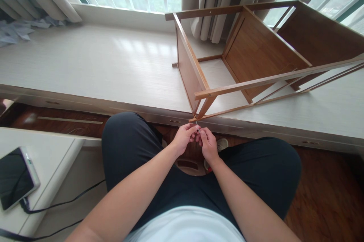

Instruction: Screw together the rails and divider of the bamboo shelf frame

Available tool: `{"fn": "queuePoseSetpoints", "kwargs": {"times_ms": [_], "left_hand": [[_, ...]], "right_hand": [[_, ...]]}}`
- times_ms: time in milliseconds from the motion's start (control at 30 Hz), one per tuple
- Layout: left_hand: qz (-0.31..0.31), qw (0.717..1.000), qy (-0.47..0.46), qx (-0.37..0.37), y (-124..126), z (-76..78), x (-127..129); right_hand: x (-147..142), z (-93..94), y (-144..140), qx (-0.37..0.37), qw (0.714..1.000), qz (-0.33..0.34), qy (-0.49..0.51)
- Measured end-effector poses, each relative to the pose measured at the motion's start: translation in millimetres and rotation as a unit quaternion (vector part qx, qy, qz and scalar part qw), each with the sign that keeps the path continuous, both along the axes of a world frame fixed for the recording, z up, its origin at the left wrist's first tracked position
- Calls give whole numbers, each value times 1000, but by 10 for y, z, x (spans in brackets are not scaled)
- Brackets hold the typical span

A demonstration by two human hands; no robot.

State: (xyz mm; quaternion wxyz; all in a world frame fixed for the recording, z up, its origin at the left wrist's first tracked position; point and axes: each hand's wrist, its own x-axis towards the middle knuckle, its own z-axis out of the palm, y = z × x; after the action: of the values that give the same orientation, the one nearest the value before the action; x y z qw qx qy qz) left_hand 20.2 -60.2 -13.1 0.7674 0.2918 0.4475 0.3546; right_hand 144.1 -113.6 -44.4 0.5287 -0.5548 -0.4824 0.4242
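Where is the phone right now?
In the head view, the phone lies at the far left on a white side table, screen dark, with a black cable plugged into its near end.

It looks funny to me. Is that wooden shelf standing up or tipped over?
Tipped over. The wooden shelf lies on its side on the white ledge, legs pointing sideways.

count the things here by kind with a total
hands: 2, left hand and right hand, pinching one small metal part
small metal part: 1
wooden rack: 1
phone: 1
cable: 1
total: 6
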Motion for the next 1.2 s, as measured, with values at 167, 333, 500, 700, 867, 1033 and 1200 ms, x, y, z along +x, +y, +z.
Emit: {"fn": "queuePoseSetpoints", "kwargs": {"times_ms": [167, 333, 500, 700, 867, 1033, 1200], "left_hand": [[-1, 1000, 0, 2, 2, -3, 0], [-5, 1000, -1, 5, 4, -15, -4], [-11, 1000, -2, 7, 3, -28, 0], [-12, 1000, -3, 10, 4, -45, 3], [-19, 1000, -4, 10, -1, -37, -2], [-19, 1000, -2, 15, -1, -34, -1], [-19, 1000, 0, 22, -2, -27, 8]], "right_hand": [[0, -1, 0, -1, 1000, 0, 10], [2, 5, 1, -5, 1000, 0, 30], [-12, -21, 19, -25, 997, 12, 75], [-17, -18, 21, -34, 993, 8, 115], [-27, -23, 50, -66, 979, 32, 189], [-42, -26, 75, -102, 956, 67, 267], [-48, -16, 64, -101, 949, 59, 292]]}}
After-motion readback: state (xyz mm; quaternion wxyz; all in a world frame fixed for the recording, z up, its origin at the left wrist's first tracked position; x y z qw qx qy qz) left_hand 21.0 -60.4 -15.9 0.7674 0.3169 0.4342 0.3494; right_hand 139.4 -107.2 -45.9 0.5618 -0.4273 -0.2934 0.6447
